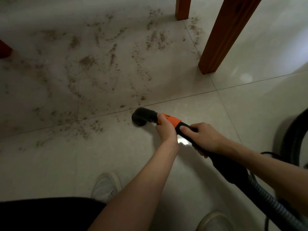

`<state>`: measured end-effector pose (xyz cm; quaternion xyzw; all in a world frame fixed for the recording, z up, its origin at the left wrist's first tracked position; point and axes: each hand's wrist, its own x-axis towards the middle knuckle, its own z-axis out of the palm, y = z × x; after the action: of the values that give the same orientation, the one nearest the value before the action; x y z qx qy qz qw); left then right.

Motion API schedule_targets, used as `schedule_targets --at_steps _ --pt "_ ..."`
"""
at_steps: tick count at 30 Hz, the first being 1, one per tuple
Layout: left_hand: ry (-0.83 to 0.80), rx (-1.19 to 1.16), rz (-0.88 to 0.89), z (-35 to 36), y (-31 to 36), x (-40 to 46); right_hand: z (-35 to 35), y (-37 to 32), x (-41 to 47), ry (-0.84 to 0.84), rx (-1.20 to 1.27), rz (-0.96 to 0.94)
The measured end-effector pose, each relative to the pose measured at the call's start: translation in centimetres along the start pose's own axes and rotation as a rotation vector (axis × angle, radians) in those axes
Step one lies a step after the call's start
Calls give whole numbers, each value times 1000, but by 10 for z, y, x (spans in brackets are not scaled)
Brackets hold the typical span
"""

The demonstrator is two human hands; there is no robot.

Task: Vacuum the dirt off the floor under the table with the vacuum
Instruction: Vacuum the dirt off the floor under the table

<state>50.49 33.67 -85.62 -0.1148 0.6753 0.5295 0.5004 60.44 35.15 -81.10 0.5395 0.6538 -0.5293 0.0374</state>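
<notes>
Both hands clamp the vacuum wand: left hand (166, 129) near the nozzle (141, 116), right hand (202, 137) behind. Nozzle touches the floor (250, 105) at the dirt's (86, 61) edge; most dirt remains.

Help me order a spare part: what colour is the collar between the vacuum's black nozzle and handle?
Bright orange collar, gripped by the left hand; head view, the only one.
</notes>
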Motion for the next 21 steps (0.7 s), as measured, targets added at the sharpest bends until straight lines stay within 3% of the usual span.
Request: schedule_targets --at_steps 5,13,21 --pt "-52 -16 10 3 5 1 3 -4 -1 57 -29 -1" --pt "58 25 -14 -1 -15 -27 -13 10 -11 -120 -18 46" --pt "-81 35 -32 9 16 -1 1 -7 1 57 87 1"
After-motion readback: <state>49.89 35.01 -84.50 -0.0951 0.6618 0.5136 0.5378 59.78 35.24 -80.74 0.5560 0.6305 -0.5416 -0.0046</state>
